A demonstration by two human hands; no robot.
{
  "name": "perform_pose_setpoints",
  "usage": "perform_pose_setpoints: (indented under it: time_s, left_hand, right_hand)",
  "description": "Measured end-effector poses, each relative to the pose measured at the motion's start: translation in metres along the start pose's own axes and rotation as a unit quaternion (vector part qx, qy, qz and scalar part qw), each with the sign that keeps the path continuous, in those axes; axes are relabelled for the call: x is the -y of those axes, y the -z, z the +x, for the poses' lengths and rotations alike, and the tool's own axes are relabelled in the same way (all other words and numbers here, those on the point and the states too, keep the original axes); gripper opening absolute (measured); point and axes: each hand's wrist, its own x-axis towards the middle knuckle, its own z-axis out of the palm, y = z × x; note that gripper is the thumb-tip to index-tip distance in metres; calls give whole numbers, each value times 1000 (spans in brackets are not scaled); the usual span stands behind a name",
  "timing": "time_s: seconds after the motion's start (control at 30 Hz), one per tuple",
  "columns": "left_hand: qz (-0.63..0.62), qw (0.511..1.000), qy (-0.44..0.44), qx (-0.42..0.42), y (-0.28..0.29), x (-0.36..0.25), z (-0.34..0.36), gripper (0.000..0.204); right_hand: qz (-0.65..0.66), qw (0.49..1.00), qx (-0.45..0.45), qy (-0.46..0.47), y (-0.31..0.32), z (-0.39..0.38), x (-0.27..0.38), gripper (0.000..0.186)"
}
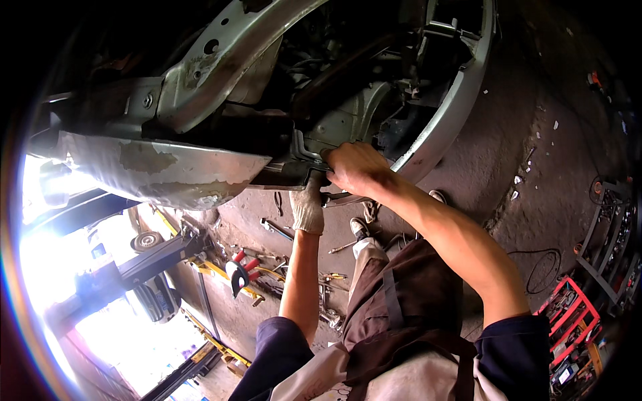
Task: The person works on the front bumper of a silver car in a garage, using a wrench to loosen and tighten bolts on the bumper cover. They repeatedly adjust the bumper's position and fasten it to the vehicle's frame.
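Observation:
An opened silver vehicle body fills the upper view, with a curved frame rail [231,70], a scuffed lower panel [207,174] and a curved outer rim [455,107]. My left hand [306,204], in a white knit glove, reaches up under the junction beside that panel; its fingers are hidden by the metal and my other hand. My right hand [354,167] is bare and curled at the same junction, just above and right of the left, over a dark edge or bracket [294,172]. What exactly its fingertips grip is too small to make out.
Scattered tools [277,227] lie on the concrete floor [508,200] around my feet [360,227]. A red tool rack [572,314] and dark metal parts [608,234] are at right. Yellow and dark lift arms [221,274] and a vehicle wheel [147,240] show at left, near bright daylight.

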Motion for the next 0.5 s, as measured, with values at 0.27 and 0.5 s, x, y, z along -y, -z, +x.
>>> perform_pose_setpoints:
  time_s: [0.27,0.5]
  left_hand:
    - [55,998,-34,-26,2,-4,-1,15]
    - [207,966,-156,16,22,24,9,20]
  right_hand:
    - [-19,999,29,-23,-3,4,-1,26]
    - [-54,998,-15,13,-8,-1,4,23]
